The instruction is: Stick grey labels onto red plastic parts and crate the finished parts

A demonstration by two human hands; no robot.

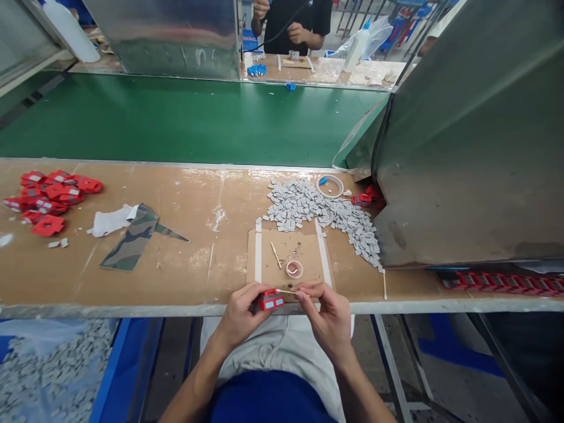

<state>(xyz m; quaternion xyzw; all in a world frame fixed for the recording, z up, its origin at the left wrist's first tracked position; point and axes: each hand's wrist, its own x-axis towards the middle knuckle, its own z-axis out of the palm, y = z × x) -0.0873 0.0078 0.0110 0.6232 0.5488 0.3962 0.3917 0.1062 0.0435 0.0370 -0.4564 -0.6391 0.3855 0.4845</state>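
My left hand (241,314) grips a small red toy vehicle (271,300) with pale blue windows, at the bench's front edge. A thin pale stick (286,291) is pinched between the fingers of my right hand (325,311), its far end touching the top of the red toy. Just beyond my hands, a small round cup (294,269) sits on a cardboard sheet (252,258) that has white tape strips along its sides. Another short stick (276,255) lies left of the cup. Behind the sheet spreads a heap of small grey pieces (299,202).
Red toy parts (48,197) are piled at the far left, near a camouflage cloth (134,241). A tape roll (329,186) lies by the grey pieces. Metal panels (476,147) rise on the right. Beyond the green belt (185,120), a person (295,26) works.
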